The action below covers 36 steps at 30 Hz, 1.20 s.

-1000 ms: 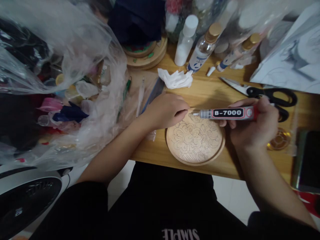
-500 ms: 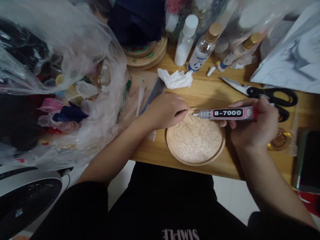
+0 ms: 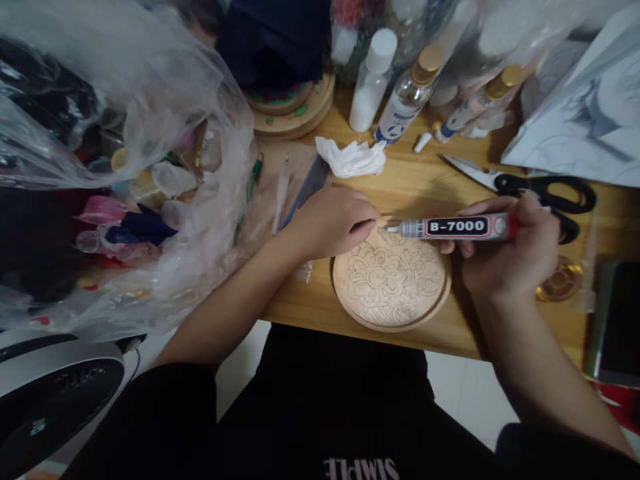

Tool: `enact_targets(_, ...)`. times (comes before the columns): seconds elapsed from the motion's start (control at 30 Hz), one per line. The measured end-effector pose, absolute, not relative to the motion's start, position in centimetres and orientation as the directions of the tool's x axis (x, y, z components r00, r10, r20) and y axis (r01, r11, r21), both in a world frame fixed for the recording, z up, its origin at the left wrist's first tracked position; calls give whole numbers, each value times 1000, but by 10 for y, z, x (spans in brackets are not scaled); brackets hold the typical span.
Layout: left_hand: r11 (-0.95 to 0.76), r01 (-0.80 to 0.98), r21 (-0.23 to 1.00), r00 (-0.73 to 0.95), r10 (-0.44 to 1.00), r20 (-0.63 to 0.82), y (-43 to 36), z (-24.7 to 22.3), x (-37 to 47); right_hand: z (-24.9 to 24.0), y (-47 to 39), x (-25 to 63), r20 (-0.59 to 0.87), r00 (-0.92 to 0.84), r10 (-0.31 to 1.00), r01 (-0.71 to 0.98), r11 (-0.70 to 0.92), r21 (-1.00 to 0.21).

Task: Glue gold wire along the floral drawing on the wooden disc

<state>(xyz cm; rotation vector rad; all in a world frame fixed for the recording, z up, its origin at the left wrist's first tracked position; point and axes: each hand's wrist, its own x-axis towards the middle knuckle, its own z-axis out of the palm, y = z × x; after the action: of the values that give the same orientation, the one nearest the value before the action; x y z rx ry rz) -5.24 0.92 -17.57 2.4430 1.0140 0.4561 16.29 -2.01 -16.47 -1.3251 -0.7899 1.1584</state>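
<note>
A round wooden board (image 3: 385,280) with a flower pattern drawn in dark lines lies near the table's front edge. My right hand (image 3: 515,243) is wrapped round a B-7000 glue tube (image 3: 455,227), held level with its nozzle pointing left, over the far part of the board. My left hand (image 3: 343,223) rests at the board's far left rim, its fingers curled and closed. The fingertips meet close to the nozzle; whether anything is pinched in them I cannot make out.
Black-handled scissors (image 3: 540,190) lie beyond my right hand. Behind the board are a crumpled tissue (image 3: 353,157), a white-capped bottle (image 3: 373,80) and a gold-capped bottle (image 3: 407,100). A large plastic bag (image 3: 200,220) fills the left. A phone (image 3: 617,320) and a yellow spool (image 3: 559,279) sit right.
Almost nothing differs. The glue tube and my right hand have shifted very slightly to the right; my left hand and the board stay in place.
</note>
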Motion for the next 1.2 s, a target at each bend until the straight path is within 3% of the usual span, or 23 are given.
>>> enact_targets(1.2,-641,570,513,682,718,139,10,-176,-52,-165,-20,165,-205,307,929,-202,-146,-968)
